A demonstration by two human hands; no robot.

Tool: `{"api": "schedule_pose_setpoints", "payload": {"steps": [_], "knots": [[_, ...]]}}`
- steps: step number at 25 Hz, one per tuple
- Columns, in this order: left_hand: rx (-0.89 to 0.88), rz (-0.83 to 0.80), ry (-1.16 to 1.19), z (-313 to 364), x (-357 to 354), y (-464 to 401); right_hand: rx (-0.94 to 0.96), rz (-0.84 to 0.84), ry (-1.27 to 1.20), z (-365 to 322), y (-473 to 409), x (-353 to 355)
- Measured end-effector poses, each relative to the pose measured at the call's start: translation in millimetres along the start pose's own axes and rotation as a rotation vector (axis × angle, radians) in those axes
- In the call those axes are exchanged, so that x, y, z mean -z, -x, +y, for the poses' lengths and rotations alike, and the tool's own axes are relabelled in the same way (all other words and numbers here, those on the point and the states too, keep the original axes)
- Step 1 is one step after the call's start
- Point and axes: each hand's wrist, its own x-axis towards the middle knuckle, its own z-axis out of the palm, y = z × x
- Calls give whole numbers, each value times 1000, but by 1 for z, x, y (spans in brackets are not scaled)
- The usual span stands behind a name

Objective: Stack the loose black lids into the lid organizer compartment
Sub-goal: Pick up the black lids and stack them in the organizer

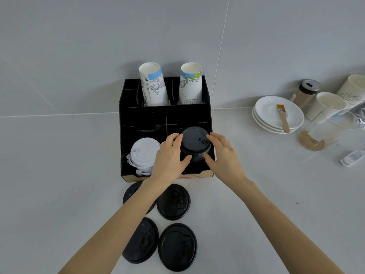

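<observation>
Fingers of my left hand (169,157) and right hand (223,155) clasp the stack of round black plastic lids (195,144) from both sides, inside the black organizer's (126,115) front-right compartment.

Off to my right I see a stack of white saucers (276,117) with a wooden-handled brush (283,118) lying across the top one; behind them stands a brown shaker jar (305,93) with a grey lid, just beside two white paper cups (326,106) — one larger, at the frame edge; nearer me sits a clear pitcher (324,133) holding a little brownish liquid; a stack of white lids (144,153) and two printed paper cups (154,86) stand further left.
</observation>
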Motion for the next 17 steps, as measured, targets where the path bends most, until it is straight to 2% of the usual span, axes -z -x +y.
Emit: {"api": "schedule_pose_setpoints", "payload": {"steps": [4, 9, 17], "knots": [[7, -4, 26, -9, 10, 17, 46, 11, -9, -6, 17, 0], [9, -58, 65, -25, 15, 48, 107, -66, -39, -10, 40, -14], [33, -237, -57, -51, -6, 93, 59, -366, -21, -3, 77, -55]]}}
